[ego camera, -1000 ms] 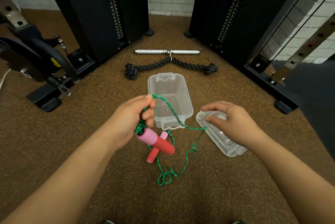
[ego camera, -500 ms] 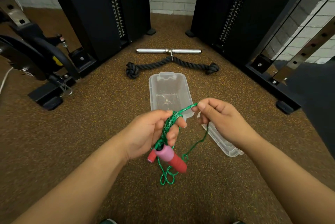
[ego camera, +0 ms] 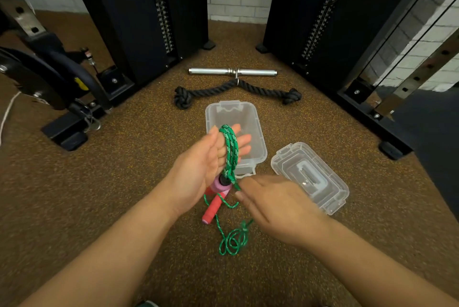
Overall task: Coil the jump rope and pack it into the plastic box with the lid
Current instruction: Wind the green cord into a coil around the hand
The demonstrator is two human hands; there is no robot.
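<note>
The green jump rope (ego camera: 229, 147) is looped several times around the outstretched fingers of my left hand (ego camera: 198, 167), which hovers over the near end of the clear plastic box (ego camera: 258, 127). A pink handle (ego camera: 219, 184) hangs under that palm, and the red handle (ego camera: 211, 211) points down toward the floor. My right hand (ego camera: 278, 209), blurred, sits just below and to the right, its fingertips pinching a strand by the pink handle. Loose rope (ego camera: 234, 240) lies tangled on the floor. The clear lid (ego camera: 310, 177) rests to the right of the box.
A black rope attachment (ego camera: 263, 90) and a metal bar (ego camera: 211, 71) lie beyond the box. Black weight-stack towers (ego camera: 139, 20) (ego camera: 323, 15) flank the brown rubber floor (ego camera: 124, 194). A machine base (ego camera: 67, 130) juts in from the left.
My left hand has opened flat and risen over the box with more rope wound on its fingers. My right hand has dropped from beside the left fingers to below the palm.
</note>
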